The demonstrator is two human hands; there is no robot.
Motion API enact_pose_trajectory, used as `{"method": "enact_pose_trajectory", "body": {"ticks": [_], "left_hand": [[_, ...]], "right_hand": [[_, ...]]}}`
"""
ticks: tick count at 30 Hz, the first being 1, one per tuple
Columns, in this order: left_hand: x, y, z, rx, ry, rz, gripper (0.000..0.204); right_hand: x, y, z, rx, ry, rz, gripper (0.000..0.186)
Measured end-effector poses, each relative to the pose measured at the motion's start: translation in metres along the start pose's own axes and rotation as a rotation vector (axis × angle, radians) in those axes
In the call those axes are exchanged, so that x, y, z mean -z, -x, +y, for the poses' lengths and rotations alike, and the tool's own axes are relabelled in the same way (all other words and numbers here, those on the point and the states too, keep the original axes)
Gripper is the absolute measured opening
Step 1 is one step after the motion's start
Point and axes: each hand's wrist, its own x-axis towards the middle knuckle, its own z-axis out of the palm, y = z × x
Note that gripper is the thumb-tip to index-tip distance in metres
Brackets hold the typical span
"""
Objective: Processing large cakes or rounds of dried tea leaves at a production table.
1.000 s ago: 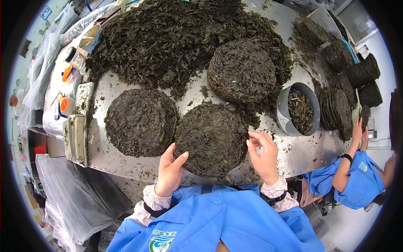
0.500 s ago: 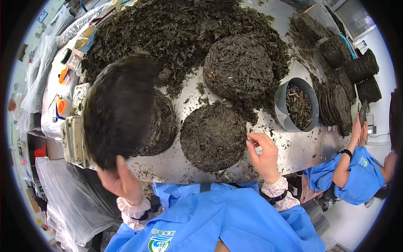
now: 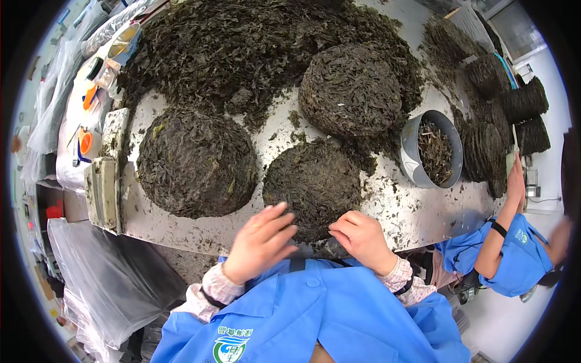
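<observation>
My left hand hovers at the lower left edge of the middle disc of dark dried seaweed, fingers loosely bent and apart, holding nothing visible. My right hand is at that disc's front right edge, its fingers bent with a small gap to the thumb; whether it touches the disc is unclear. A second, fuller disc lies to the left, and a thicker one lies behind on loose seaweed.
A grey bowl of stalky bits and stacked seaweed sheets stand right on the metal table. Pale blocks and small tools are left. A co-worker works at the right. Plastic sheeting hangs lower left.
My left hand flipped a seaweed piece over onto the left disc, where it now lies, then let go and moved back rightward. My right hand moved slightly down and left.
</observation>
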Motion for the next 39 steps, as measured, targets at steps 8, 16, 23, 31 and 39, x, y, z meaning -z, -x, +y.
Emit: {"method": "enact_pose_trajectory", "body": {"ticks": [8,16,23,31,39], "left_hand": [[-0.016,-0.009,-0.004,0.191,0.223,-0.028,0.082],[-0.027,-0.004,-0.010,0.193,0.187,-0.024,0.096],[-0.022,-0.002,-0.009,0.217,0.215,-0.034,0.092],[-0.013,-0.006,-0.011,0.216,0.264,-0.070,0.094],[-0.025,-0.031,0.002,0.020,0.087,-0.163,0.071]], "right_hand": [[-0.002,-0.009,-0.012,-0.103,-0.153,0.067,0.010],[-0.046,-0.046,-0.017,0.352,0.053,-0.118,0.015],[-0.053,-0.049,-0.023,0.303,0.126,-0.165,0.010],[0.080,-0.007,0.079,-0.446,-0.005,0.473,0.010],[0.072,0.018,0.097,-0.386,0.279,0.618,0.023]]}}
